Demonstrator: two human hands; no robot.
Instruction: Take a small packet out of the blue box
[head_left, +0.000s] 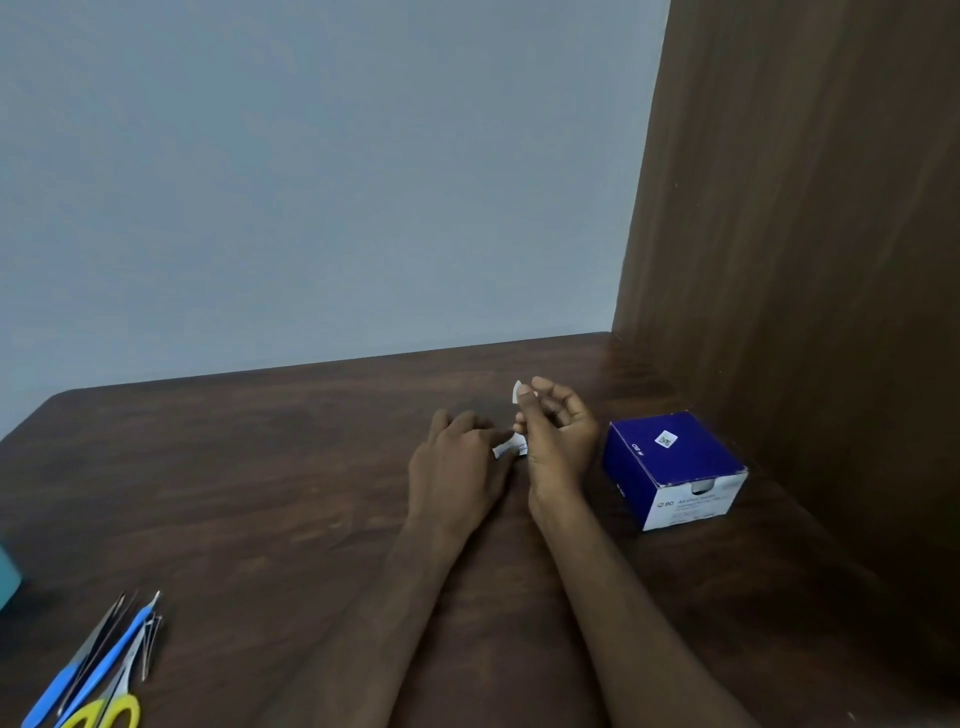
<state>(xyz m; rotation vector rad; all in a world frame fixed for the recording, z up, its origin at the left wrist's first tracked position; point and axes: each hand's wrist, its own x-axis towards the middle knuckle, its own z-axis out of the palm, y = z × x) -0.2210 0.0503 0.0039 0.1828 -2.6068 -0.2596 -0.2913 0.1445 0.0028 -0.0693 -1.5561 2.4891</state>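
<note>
Two hands (511, 447) — white packet (510, 448) half hidden.

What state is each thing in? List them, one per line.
Right hand: raised, pinching a small white piece.
Left hand: palm down, holding a white packet.
Blue box: closed, on the table.
Tools: lying untouched at the near left.

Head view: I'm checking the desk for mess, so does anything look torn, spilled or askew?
Nothing is spilled. The small white packet looks torn: the right hand pinches a white scrap above it, while the left hand holds the rest. The blue box sits turned at an angle to the table edge.
</note>
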